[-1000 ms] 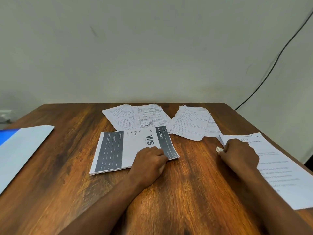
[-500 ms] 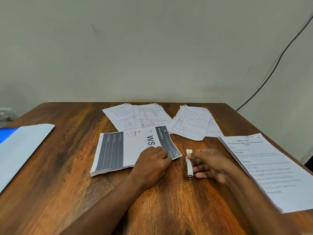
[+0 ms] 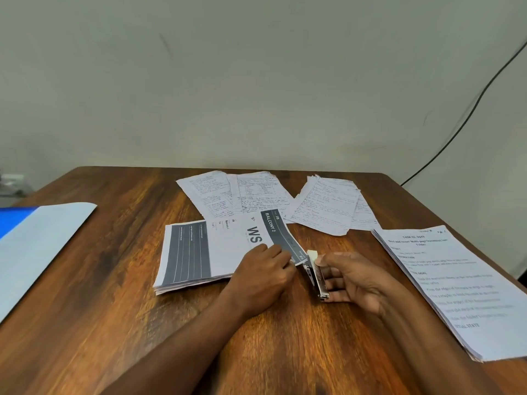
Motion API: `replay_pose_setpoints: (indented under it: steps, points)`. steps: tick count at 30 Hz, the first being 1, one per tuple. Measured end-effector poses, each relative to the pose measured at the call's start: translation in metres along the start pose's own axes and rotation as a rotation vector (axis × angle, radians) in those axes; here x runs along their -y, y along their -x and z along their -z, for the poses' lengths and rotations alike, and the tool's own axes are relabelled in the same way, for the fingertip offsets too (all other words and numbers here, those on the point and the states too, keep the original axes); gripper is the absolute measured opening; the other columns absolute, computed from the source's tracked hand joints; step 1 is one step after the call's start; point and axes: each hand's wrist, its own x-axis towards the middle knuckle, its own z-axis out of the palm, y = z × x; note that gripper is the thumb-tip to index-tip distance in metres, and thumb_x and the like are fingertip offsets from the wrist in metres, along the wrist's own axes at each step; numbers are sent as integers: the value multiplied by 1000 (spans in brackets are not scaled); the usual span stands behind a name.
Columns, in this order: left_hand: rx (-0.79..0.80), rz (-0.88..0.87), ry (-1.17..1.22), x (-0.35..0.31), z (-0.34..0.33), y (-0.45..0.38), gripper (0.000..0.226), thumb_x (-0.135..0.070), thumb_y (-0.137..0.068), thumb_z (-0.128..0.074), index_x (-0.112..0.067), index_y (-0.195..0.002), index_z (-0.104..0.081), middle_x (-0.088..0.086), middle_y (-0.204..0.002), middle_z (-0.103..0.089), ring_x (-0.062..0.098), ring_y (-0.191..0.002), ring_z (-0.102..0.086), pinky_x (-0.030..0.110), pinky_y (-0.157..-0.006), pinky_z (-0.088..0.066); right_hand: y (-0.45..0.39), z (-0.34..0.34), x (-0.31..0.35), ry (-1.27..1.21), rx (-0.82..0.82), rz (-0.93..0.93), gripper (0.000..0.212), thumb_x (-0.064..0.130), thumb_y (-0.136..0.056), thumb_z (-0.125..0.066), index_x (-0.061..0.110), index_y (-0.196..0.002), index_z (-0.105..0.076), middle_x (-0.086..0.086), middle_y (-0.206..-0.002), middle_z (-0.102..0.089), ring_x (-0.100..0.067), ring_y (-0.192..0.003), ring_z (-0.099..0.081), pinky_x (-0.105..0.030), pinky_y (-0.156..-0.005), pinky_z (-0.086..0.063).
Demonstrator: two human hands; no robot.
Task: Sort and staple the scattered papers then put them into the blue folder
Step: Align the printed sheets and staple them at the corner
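A stack of printed sheets with dark grey bands lies in the middle of the wooden table. My left hand pinches its near right corner, lifting it slightly. My right hand grips a small metal stapler, whose mouth sits right at that corner. Handwritten pages lie behind in two loose groups. A printed text stack rests at the right. The blue folder lies at the far left under a pale sheet.
A black cable runs down the wall at the right. The table's right edge passes under the printed text stack. A grey object sits beyond the table's far left corner.
My right hand picked the stapler up from beside the right-hand stack and carried it left to the corner of the grey-banded stack. My left hand shifted to pinch and lift that corner.
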Motion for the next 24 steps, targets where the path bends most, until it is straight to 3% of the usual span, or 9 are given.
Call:
replay_pose_setpoints:
  steps: [6,10,17,24]
  points:
    - [-3,-13,-20,-1,0,0,13,-19,-96,-62,-15,-101,-73,1,-87,-64,20,-78,-58,35,-63,-45,-1,-7,2,41,-39,-13,25,13,-92,-73,-3,-111,-71,-9,-71,-69,-17,-52,-61,-39,-56,-61]
    - [-3,-17,-23,-1,1,-1,14,-21,-96,-62,-15,-102,-73,0,-87,-64,20,-79,-59,35,-63,-45,-4,-12,3,52,-56,11,22,16,-92,-74,0,-107,-71,-5,-68,-68,-14,-51,-58,-31,-50,-58]
    - [-18,2,-13,-1,1,-1,13,-19,-95,-61,-15,-97,-72,0,-87,-62,20,-80,-57,35,-62,-43,-4,-12,2,72,-112,41,22,19,-90,-74,2,-104,-74,-6,-69,-68,-14,-51,-58,-25,-44,-50]
    - [-15,-14,-9,-1,2,-1,21,-22,-97,-61,-14,-112,-74,1,-93,-64,19,-84,-59,34,-62,-46,-7,-20,2,75,-143,40,24,20,-90,-75,2,-106,-74,-10,-78,-74,-21,-62,-68,-28,-49,-54]
